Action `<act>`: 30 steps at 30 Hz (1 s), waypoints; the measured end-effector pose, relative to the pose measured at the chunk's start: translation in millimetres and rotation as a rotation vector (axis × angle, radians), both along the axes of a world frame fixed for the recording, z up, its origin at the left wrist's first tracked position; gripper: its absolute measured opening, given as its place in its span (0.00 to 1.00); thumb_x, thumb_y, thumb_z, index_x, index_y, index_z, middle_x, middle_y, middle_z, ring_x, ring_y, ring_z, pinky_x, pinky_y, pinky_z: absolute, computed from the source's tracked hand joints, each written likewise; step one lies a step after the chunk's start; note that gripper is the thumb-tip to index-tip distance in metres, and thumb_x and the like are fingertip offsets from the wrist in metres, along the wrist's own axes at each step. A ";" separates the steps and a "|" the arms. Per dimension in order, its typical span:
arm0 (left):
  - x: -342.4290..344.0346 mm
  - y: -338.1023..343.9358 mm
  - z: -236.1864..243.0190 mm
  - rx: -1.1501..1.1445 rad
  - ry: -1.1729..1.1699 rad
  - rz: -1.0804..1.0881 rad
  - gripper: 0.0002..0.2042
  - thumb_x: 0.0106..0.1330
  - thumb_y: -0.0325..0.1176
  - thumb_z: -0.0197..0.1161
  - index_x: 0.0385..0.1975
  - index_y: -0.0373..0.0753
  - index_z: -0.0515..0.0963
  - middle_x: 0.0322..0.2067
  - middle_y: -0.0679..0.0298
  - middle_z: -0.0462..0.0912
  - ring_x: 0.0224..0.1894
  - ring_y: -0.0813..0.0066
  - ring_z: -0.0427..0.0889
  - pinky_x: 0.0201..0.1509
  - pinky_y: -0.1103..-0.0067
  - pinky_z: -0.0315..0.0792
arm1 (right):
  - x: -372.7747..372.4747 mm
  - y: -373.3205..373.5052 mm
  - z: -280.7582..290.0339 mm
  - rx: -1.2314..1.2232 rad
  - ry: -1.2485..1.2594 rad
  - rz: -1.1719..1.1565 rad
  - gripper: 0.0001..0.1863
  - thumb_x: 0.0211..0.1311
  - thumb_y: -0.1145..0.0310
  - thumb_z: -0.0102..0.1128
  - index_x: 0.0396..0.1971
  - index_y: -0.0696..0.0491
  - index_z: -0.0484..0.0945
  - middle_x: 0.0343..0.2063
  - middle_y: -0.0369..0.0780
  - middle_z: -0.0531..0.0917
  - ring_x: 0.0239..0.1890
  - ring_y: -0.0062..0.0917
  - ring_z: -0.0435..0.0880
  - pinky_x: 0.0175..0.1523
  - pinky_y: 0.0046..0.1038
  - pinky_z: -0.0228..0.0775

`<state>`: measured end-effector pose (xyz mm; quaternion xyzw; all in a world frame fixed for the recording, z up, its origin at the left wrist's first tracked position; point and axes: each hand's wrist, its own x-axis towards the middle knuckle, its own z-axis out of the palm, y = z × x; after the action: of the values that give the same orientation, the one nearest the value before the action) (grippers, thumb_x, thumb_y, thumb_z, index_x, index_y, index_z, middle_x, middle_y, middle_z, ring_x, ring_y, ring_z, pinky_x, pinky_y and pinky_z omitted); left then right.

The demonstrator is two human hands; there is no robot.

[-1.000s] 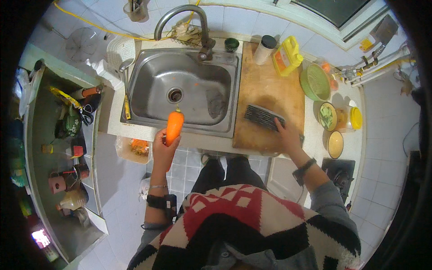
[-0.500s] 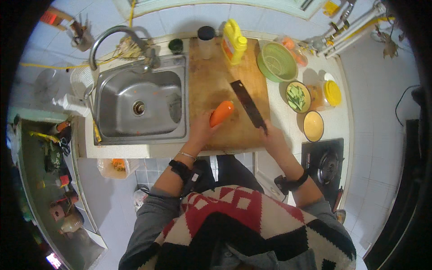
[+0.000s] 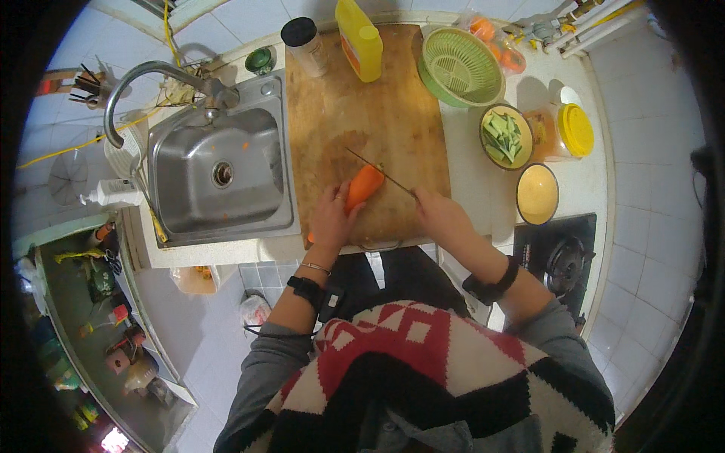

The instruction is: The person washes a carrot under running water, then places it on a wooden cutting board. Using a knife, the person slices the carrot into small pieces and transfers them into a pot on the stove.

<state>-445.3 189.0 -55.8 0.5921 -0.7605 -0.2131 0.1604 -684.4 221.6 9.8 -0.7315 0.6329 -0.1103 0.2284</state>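
Note:
On the wooden cutting board (image 3: 362,98), my left hand (image 3: 332,211) grips an orange carrot (image 3: 364,183), holding it down with its top pointing away to the upper right. Another bit of orange shows at the left under this hand, partly hidden. My right hand (image 3: 430,211) holds a large knife (image 3: 377,170) by its handle, the blade seen nearly edge-on across the carrot's top end; whether it touches the carrot I cannot tell.
Left: steel sink (image 3: 196,181) and faucet (image 3: 151,68). Back: lidded jar (image 3: 306,57), yellow jug (image 3: 359,45). Right: green basket (image 3: 457,68), bowl of cut green vegetable (image 3: 502,136), empty bowl (image 3: 538,192), yellow-lidded container (image 3: 574,132), stove (image 3: 559,268). Open shelves (image 3: 121,340) lower left.
My left hand has brought the carrot from over the sink onto the board. The knife, earlier flat, then angled, is now edge-on at the carrot's top. The view has shifted.

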 end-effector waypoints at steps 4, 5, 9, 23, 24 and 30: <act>-2.7 3.0 -1.7 -0.040 -0.013 0.007 0.28 0.57 0.46 0.67 0.57 0.42 0.72 0.47 0.55 0.76 0.47 0.54 0.77 0.48 0.68 0.74 | -3.0 -3.6 7.2 0.130 0.006 0.034 0.11 0.62 0.68 0.49 0.43 0.54 0.69 0.24 0.49 0.80 0.28 0.45 0.82 0.32 0.46 0.73; -3.1 3.6 -2.2 -0.053 -0.018 0.011 0.28 0.57 0.47 0.67 0.57 0.42 0.72 0.47 0.55 0.76 0.47 0.55 0.77 0.47 0.68 0.74 | -1.5 -6.1 7.9 0.172 0.018 0.034 0.11 0.62 0.69 0.48 0.43 0.54 0.69 0.24 0.50 0.80 0.28 0.46 0.82 0.32 0.46 0.73; -2.3 4.4 -4.2 -0.066 -0.094 0.016 0.29 0.57 0.48 0.67 0.57 0.42 0.72 0.45 0.55 0.76 0.46 0.56 0.77 0.45 0.68 0.74 | 7.4 -21.9 6.1 0.297 0.064 0.082 0.13 0.62 0.70 0.47 0.46 0.56 0.68 0.28 0.52 0.81 0.31 0.48 0.82 0.35 0.47 0.73; -2.1 5.4 -2.3 -0.010 -0.086 -0.005 0.29 0.55 0.46 0.69 0.57 0.43 0.72 0.44 0.56 0.75 0.44 0.57 0.77 0.45 0.69 0.73 | 28.4 -67.3 -55.0 0.291 -0.096 0.055 0.18 0.63 0.67 0.48 0.52 0.54 0.68 0.31 0.54 0.81 0.35 0.51 0.81 0.39 0.49 0.72; -3.0 4.6 -1.9 -0.014 -0.121 -0.006 0.30 0.54 0.45 0.69 0.57 0.43 0.72 0.44 0.56 0.76 0.44 0.57 0.77 0.45 0.69 0.73 | 28.6 -70.2 -57.8 0.296 -0.085 0.039 0.18 0.63 0.67 0.48 0.52 0.53 0.68 0.31 0.54 0.81 0.34 0.51 0.81 0.39 0.49 0.72; 3.7 -8.5 12.0 0.123 -0.015 -0.041 0.33 0.53 0.46 0.70 0.59 0.42 0.70 0.49 0.53 0.75 0.49 0.55 0.76 0.51 0.67 0.72 | -21.8 -42.7 -24.5 0.064 -0.394 -0.252 0.15 0.63 0.68 0.52 0.49 0.54 0.71 0.31 0.55 0.81 0.34 0.52 0.80 0.37 0.45 0.71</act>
<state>-441.5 180.5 -43.8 0.5866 -0.7591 -0.2583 0.1136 -706.3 178.9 -14.7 -0.6035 0.6657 -0.2582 0.3551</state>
